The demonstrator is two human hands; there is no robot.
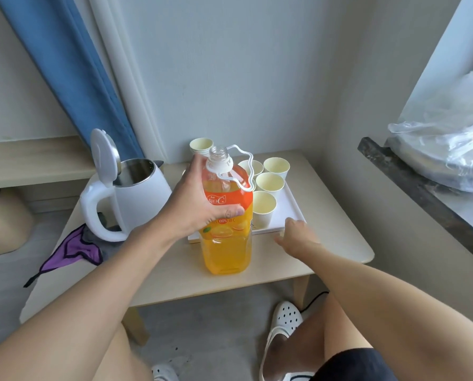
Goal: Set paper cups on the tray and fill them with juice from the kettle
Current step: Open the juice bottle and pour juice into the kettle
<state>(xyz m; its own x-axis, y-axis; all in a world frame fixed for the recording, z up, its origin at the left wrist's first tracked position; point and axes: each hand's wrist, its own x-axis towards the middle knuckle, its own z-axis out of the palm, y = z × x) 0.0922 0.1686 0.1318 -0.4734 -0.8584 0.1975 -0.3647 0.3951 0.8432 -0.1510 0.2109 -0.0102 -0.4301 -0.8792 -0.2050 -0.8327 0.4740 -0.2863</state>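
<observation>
A big uncapped orange juice bottle [227, 243] stands upright on the small table, and my left hand [194, 199] grips its shoulder. The white kettle [136, 193] sits to its left with the lid flipped up. Behind the bottle lies a white tray [290, 213] holding several empty paper cups [269, 182]. A stack of spare cups [201, 145] stands at the back beside the tray. My right hand [294, 232] rests on the table against the tray's front right corner, fingers curled; whether it holds something I cannot tell.
The light wooden table [326, 251] stands in a corner, with walls behind and to the right. A purple cloth [73, 250] hangs off its left edge. A dark ledge [411, 185] with plastic bags is at the right. My knees and white shoes are below.
</observation>
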